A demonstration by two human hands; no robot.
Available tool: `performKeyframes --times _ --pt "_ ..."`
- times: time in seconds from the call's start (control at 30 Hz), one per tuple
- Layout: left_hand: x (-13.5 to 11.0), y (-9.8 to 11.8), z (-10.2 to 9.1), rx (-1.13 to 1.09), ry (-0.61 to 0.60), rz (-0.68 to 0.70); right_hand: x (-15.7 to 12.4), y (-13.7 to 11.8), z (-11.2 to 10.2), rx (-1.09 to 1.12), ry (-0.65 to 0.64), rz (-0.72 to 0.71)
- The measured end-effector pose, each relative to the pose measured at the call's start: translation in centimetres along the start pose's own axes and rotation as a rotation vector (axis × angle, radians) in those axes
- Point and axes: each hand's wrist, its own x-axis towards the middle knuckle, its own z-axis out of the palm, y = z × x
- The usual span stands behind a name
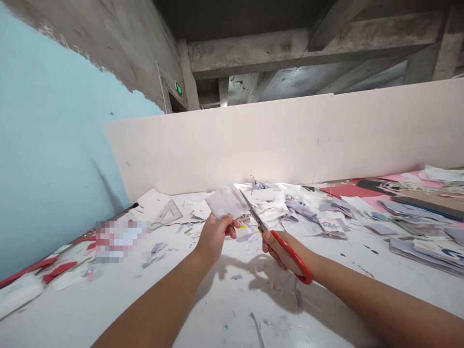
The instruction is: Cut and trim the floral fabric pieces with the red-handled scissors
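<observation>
My left hand (217, 233) pinches the lower edge of a pale lilac piece of paper (225, 200) between thumb and fingers, holding it above the white table (174, 309). In my right hand (279, 249) is a pair of scissors (295, 258) with red handles, its metal blades pointing up and to the left. The blade tips reach the paper's right edge; whether they are cutting into it I cannot tell. Many loose paper scraps (270, 208) lie behind both hands.
A clear triangle ruler (167, 215) lies at the left among white sheets. Red scraps (60, 271) are along the left edge. Stacked lilac pieces (427, 253) and a dark flat strip (429, 207) sit at the right. A pale partition (253, 145) closes off the back.
</observation>
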Motion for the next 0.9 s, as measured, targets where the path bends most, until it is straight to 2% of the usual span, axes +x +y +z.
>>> performKeyframes --times 0.37,0.63,0.77,0.9 --pt "0.08 -0.07 -0.19 -0.009 0.0 -0.006 -0.02 -0.1 0.42 -0.053 0.029 0.04" --pt "-0.27 -0.38 -0.1 0.061 -0.077 -0.031 -0.44 -0.22 0.14 -0.019 0.02 -0.094" --pt "-0.51 -0.25 0.05 0.087 -0.096 -0.047 -0.18 -0.02 0.09 -0.025 0.036 -0.068" --pt "-0.52 -0.29 0.01 0.097 -0.114 -0.04 -0.16 -0.53 0.22 -0.042 0.033 0.033"
